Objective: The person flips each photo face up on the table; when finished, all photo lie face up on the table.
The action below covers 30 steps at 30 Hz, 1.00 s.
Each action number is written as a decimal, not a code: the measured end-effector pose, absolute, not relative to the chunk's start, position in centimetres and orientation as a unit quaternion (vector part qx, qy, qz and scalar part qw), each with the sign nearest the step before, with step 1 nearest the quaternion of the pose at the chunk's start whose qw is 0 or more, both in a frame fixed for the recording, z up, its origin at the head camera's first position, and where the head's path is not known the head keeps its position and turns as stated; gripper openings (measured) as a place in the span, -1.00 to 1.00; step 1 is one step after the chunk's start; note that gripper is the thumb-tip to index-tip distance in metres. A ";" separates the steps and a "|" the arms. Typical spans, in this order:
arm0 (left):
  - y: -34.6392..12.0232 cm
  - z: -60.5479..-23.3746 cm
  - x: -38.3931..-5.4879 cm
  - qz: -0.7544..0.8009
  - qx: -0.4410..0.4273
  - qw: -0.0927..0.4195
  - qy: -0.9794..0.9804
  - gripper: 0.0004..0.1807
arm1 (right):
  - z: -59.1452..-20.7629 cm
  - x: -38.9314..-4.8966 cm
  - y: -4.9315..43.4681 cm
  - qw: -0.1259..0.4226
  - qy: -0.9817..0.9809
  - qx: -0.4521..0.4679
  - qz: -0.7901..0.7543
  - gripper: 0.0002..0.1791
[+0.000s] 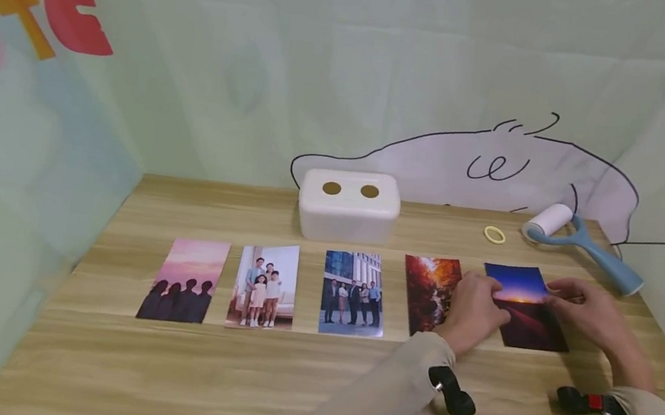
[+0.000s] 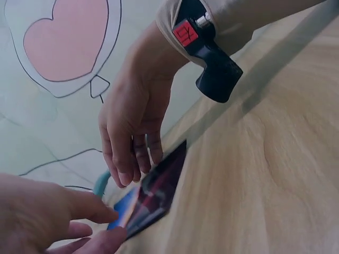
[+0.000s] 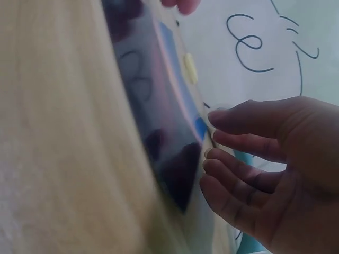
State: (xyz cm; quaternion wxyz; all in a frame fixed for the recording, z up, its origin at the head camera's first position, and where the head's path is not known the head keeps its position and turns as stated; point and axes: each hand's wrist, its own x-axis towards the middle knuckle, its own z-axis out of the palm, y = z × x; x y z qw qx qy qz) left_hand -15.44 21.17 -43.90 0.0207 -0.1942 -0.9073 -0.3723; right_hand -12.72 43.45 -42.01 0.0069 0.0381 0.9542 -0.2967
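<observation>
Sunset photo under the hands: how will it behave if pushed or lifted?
The sunset photo lies flat and looks thin, so it is probably light and bends easily. Its surface seems glossy on smooth wood, so it likely slides. The left hand and right hand touch its edges; lifting may need an edge.

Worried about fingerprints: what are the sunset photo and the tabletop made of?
Sunset photo: thin glossy photo paper by the look, its surface mirroring colours in the right wrist view. Tabletop: pale wood-grain, matte, possibly laminate rather than solid wood.
</observation>
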 end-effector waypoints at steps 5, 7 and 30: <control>19.6 -42.5 -15.5 -0.406 -0.220 0.009 -0.887 -0.63 | -41.0 -12.8 43.4 -0.028 0.953 0.052 -0.296 -0.51; 18.6 -41.8 -15.7 -0.407 -0.230 0.008 -0.884 -0.64 | -40.6 -12.8 43.3 -0.051 0.952 0.052 -0.296 -0.52; 0.9 -34.9 -22.7 -0.210 -0.284 0.119 -0.928 -0.35 | -35.8 -14.5 42.2 -0.174 0.956 0.000 -0.237 -0.25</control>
